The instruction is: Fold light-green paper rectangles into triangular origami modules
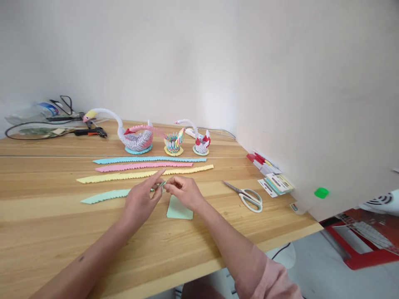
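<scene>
A small folded piece of green paper [162, 185] is pinched between my left hand [141, 199] and my right hand [183, 190], whose fingertips meet at it. Under my left hand runs a pale green folded strip [106, 195], its right part hidden by the fingers. Just below my right hand lies a stack of square green paper [180, 208]. Farther back, yellow [109, 177], pink [140, 165] and blue [149, 159] folded strips lie side by side on the wooden table [46, 216].
Behind the strips stand a large paper swan [137, 139], a multicoloured one [173, 143] and a small red-and-white one [202, 143]. Scissors [246, 196] and paper packs [276, 184] lie right. A glue gun [90, 132], cables and a plastic bottle [31, 113] are back left.
</scene>
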`<act>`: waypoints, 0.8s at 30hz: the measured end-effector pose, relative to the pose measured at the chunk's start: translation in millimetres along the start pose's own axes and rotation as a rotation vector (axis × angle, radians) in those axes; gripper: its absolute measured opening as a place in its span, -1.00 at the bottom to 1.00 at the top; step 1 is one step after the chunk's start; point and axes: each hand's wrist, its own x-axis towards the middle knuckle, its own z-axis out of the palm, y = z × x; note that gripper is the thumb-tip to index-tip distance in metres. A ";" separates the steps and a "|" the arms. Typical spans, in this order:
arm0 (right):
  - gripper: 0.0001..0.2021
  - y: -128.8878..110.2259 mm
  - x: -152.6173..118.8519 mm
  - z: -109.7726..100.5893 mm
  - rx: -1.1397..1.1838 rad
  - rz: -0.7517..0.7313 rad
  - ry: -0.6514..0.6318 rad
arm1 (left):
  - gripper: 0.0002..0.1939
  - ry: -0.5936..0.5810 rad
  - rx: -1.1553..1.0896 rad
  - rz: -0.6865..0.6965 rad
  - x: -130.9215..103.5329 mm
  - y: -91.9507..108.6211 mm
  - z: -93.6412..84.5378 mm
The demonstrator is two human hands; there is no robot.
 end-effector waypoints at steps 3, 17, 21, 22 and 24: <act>-0.80 -1.2 -0.5 -0.8 -0.084 -0.050 0.007 | -0.51 0.008 0.002 0.011 -0.3 1.2 -0.5; -0.78 -0.9 -0.1 1.2 -0.122 -0.003 0.030 | -0.52 0.010 0.113 0.162 -4.8 1.2 4.3; -0.77 1.0 0.8 2.3 0.053 0.038 -0.015 | -0.53 0.029 0.127 0.140 -3.1 1.8 3.1; -0.77 0.7 0.7 2.1 0.087 0.039 -0.031 | -0.53 0.036 0.126 0.138 -2.6 1.8 2.9; -0.77 -0.6 0.3 1.4 0.107 0.035 -0.053 | -0.53 0.044 0.126 0.129 -2.2 1.6 2.8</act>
